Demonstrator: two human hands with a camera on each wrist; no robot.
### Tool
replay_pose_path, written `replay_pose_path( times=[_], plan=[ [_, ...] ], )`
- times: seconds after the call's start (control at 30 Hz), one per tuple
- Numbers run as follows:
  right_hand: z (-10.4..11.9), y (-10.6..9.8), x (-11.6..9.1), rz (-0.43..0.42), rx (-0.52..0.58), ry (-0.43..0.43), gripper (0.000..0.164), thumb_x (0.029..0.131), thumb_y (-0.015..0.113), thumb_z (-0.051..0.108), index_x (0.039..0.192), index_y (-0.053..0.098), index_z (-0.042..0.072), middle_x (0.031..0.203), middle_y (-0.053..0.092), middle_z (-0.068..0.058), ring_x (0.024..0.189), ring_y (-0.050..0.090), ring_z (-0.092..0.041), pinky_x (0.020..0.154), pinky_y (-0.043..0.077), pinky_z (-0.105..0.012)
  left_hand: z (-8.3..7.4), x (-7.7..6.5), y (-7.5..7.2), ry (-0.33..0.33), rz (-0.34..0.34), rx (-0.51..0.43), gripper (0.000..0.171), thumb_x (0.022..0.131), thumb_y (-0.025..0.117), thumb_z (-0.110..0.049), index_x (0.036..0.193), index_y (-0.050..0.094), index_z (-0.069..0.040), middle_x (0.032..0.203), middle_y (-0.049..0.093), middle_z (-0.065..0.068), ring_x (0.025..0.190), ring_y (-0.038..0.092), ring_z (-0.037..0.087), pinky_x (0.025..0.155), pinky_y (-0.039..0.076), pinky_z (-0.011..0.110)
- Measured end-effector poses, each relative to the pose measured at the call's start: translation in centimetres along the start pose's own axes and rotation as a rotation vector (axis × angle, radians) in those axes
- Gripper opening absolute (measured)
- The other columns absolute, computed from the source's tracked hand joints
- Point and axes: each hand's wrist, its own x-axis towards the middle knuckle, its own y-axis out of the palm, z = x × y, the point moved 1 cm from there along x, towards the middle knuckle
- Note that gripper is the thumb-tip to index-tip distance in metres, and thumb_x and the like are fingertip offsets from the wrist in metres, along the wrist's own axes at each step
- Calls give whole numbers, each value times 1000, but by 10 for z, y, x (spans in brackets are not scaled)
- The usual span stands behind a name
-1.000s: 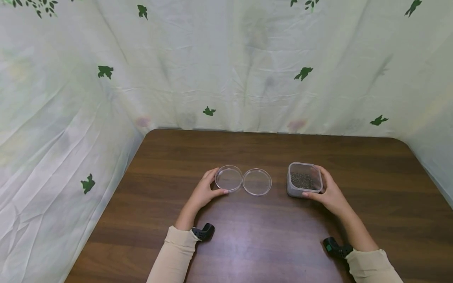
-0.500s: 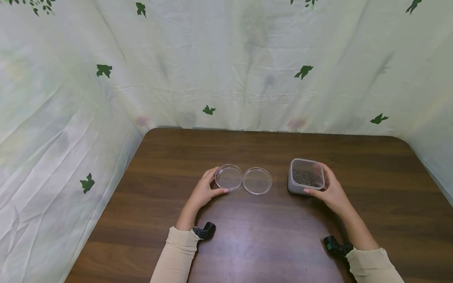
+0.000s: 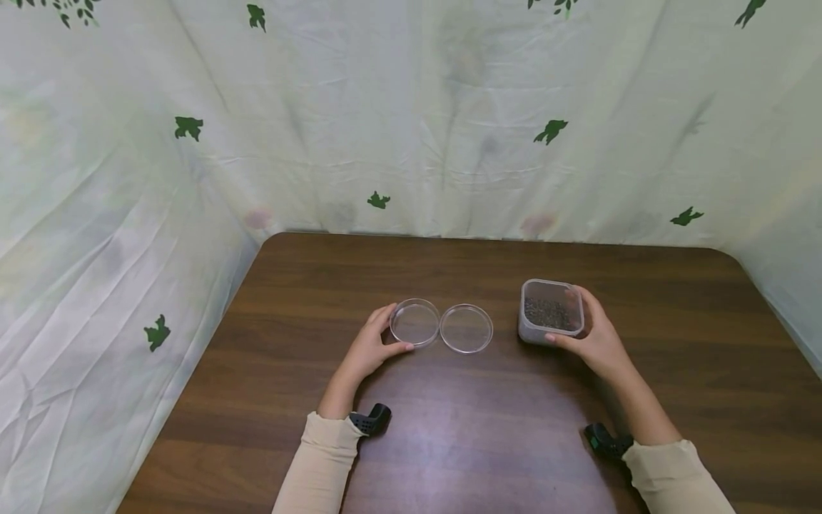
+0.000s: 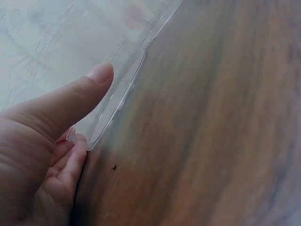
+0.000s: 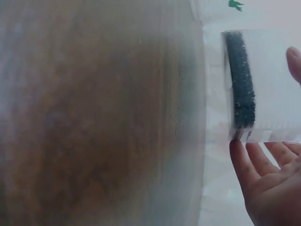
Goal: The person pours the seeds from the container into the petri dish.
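A clear petri dish (image 3: 415, 325) stands on the table at centre, and my left hand (image 3: 369, 350) holds it by its left side, thumb at the near rim. Beside it, rims touching or nearly so, lies a second clear round dish (image 3: 467, 330). My right hand (image 3: 602, 345) grips a clear square plastic tub (image 3: 534, 334) from the right, thumb on the near side. Small dark grains (image 3: 546, 313) form a layer along the tub's bottom. In the right wrist view the tub (image 5: 275, 87) is held up, apart from the tabletop.
The brown wooden table (image 3: 449, 442) has rounded far corners. A pale curtain (image 3: 411, 107) with green bird shapes hangs behind and at the sides. One tiny dark speck (image 4: 114, 166) lies on the wood near the left hand.
My right hand has raised the tub and shifted it slightly away from me, up in the head view. The left hand and both dishes have stayed in place.
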Motion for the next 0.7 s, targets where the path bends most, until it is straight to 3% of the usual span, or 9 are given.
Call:
replay_pose_path(
  times=[0.2,0.47,0.7],
  plan=[
    [8,6,7,-14,-1,-26,94,68,79,12,141,20,8,136,33,-18,120,34,-36,91,31,-52,0,1,0,-47,13,38,85,66,80,-22,135,36,2,130,39,17,119,40,24,97,33,33],
    [16,17,18,-25,-31,-17,95,66,79,7,141,20,7,134,35,-21,110,42,-40,82,34,-52,-1,1,0,-41,13,42,84,67,80,-22,135,36,3,130,39,18,119,40,25,98,33,34],
    [28,27,26,-27,-24,-46,97,66,81,14,142,20,10,136,35,-17,112,42,-37,87,33,-50,-1,1,0,-39,11,39,84,67,80,-22,135,36,2,130,39,17,119,40,25,97,33,33]
  ],
)
